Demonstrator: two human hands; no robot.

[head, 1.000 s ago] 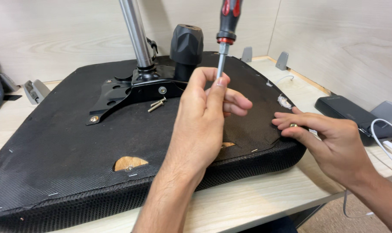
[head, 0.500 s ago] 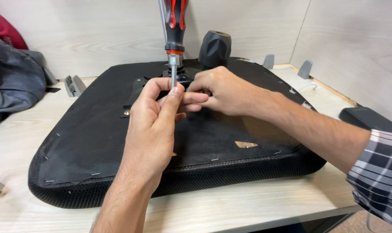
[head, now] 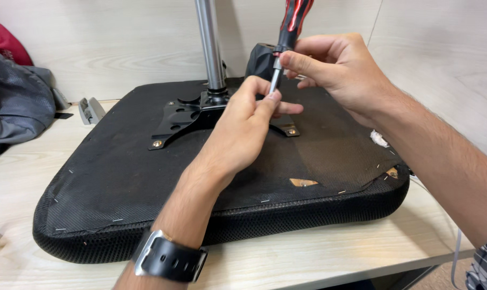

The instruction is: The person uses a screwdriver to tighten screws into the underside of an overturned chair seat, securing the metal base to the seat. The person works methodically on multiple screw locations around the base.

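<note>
An upside-down black office chair seat (head: 147,182) lies on a light wooden table (head: 318,263). A black metal bracket (head: 187,121) with screws sits at its centre, and a chrome post (head: 210,48) rises from it. A screwdriver with a red and black handle (head: 293,21) stands upright over the bracket. My right hand (head: 340,67) grips the lower end of its handle. My left hand (head: 243,129), with a black wristwatch on the wrist, pinches the metal shaft near its tip. The tip itself is hidden by my fingers.
A grey bag (head: 15,107) and a red item (head: 4,40) lie at the left against the wall. A small grey clip (head: 91,110) sits beside the seat. A black knob-like part (head: 262,59) stands behind the seat. The table's front edge runs along the bottom right.
My right hand has risen from the bracket to the screwdriver handle. My left hand still pinches the shaft. The view has shifted a little.
</note>
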